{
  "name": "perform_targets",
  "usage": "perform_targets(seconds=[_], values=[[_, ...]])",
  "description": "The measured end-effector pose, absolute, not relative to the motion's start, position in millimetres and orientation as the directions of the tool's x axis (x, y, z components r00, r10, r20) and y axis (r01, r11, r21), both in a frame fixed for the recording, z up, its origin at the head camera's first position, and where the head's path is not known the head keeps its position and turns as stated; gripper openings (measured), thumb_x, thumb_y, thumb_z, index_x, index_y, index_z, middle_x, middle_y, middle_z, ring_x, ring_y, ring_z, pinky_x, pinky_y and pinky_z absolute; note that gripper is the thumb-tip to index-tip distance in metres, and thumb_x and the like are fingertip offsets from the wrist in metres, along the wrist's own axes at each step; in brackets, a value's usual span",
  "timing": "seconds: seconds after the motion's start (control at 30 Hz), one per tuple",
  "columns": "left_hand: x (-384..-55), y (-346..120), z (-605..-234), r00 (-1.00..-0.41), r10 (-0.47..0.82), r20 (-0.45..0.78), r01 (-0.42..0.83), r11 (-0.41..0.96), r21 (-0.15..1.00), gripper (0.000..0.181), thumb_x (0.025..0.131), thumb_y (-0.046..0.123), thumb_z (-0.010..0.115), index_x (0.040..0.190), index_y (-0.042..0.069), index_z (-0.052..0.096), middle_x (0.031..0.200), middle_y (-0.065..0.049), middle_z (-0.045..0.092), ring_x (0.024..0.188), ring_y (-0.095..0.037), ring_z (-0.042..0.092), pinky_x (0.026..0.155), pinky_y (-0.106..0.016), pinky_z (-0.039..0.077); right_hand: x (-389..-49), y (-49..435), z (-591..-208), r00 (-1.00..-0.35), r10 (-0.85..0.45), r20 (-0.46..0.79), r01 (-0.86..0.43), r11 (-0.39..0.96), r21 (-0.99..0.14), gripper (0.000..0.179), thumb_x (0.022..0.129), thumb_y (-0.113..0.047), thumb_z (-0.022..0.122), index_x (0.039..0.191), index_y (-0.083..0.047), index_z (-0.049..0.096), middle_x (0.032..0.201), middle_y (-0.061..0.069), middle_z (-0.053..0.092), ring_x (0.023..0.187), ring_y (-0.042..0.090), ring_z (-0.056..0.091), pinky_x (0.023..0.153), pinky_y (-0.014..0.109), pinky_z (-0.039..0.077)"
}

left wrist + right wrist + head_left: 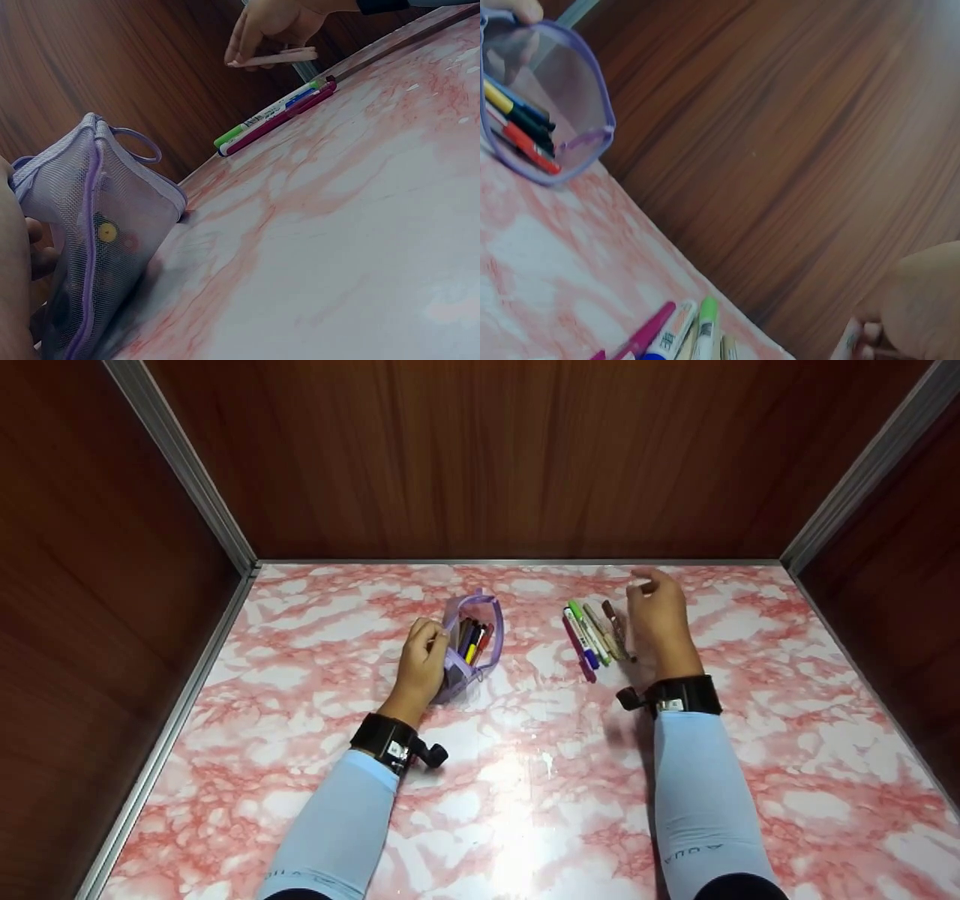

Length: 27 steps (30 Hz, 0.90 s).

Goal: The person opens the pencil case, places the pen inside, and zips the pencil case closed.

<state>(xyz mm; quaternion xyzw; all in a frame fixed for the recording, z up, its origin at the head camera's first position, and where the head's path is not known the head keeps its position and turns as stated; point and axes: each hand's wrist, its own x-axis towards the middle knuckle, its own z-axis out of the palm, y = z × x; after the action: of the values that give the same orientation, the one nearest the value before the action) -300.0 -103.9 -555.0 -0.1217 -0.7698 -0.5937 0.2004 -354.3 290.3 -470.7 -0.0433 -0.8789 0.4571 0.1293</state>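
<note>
A purple mesh pencil case (498,643) lies unzipped on the table, its mouth toward the right. Several markers, one yellow (472,649) and one red (531,142), are inside it. My left hand (423,656) grips the case by the left edge of its opening; some of its fingers are hidden behind the mesh. To the right of the loose pens, my right hand (663,611) is raised over the table and pinches a pale pink pen (276,58). Beside that hand lie a magenta pen (578,649), a green-capped marker (589,631) and a brown pen (612,619).
A blue-capped white marker (582,637) and a beige pen (601,631) lie in the same row. The marbled red and white table (525,780) is bounded by dark wooden panels (480,457) at the back and sides, with metal strips along the corners.
</note>
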Motion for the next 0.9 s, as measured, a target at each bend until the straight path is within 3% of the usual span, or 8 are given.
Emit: perform_targets(seconds=[0.17, 0.33, 0.63, 0.77, 0.9], values=[[-301, -105, -556, -0.892, -0.055, 0.448, 0.420, 0.264, 0.868, 0.016, 0.109, 0.003, 0.059, 0.096, -0.003, 0.066, 0.110, -0.015, 0.061, 0.110, -0.022, 0.061, 0.100, -0.032, 0.058, -356, 274, -467, -0.952, 0.238, 0.194, -0.081, 0.413, -0.907, 0.048, 0.110, -0.011, 0.061, 0.157, -0.007, 0.065, 0.109, 0.010, 0.072, 0.074, -0.002, 0.069, 0.072, 0.018, 0.055], [-301, -105, -556, -0.892, -0.058, 0.448, 0.419, 0.266, 0.868, 0.016, 0.110, 0.003, 0.059, 0.096, -0.003, 0.065, 0.110, -0.015, 0.061, 0.110, -0.022, 0.062, 0.100, -0.033, 0.058, -357, 249, -470, -0.956, 0.255, 0.143, -0.098, 0.182, -0.978, 0.041, 0.105, -0.003, 0.065, 0.146, 0.002, 0.067, 0.092, -0.005, 0.072, 0.070, 0.005, 0.074, 0.064, 0.021, 0.061], [-301, -106, -557, -0.887, -0.055, 0.459, 0.431, 0.261, 0.864, 0.017, 0.110, 0.003, 0.059, 0.095, -0.002, 0.065, 0.111, -0.016, 0.063, 0.109, -0.023, 0.062, 0.099, -0.032, 0.056, -356, 192, -495, -0.972, 0.175, 0.159, -0.164, -0.014, -0.986, 0.030, 0.099, 0.006, 0.068, 0.128, 0.011, 0.063, 0.080, -0.006, 0.075, 0.067, 0.010, 0.077, 0.065, 0.028, 0.067], [-302, -105, -556, -0.880, -0.053, 0.472, 0.445, 0.255, 0.858, 0.016, 0.109, 0.001, 0.058, 0.096, -0.004, 0.066, 0.110, -0.017, 0.063, 0.107, -0.025, 0.062, 0.098, -0.029, 0.054, -349, 167, -502, -0.989, 0.115, 0.095, -0.107, -0.097, -0.990, 0.022, 0.098, 0.008, 0.073, 0.116, 0.001, 0.062, 0.079, -0.004, 0.078, 0.070, 0.017, 0.082, 0.070, 0.034, 0.070], [-301, -104, -554, -0.885, -0.064, 0.461, 0.440, 0.210, 0.873, 0.016, 0.108, 0.001, 0.058, 0.095, -0.005, 0.066, 0.110, -0.015, 0.063, 0.108, -0.024, 0.062, 0.097, -0.026, 0.054, -342, 147, -508, -0.994, 0.071, 0.079, -0.086, -0.102, -0.991, 0.022, 0.096, 0.010, 0.074, 0.109, -0.003, 0.063, 0.078, -0.003, 0.078, 0.070, 0.015, 0.081, 0.072, 0.032, 0.070]])
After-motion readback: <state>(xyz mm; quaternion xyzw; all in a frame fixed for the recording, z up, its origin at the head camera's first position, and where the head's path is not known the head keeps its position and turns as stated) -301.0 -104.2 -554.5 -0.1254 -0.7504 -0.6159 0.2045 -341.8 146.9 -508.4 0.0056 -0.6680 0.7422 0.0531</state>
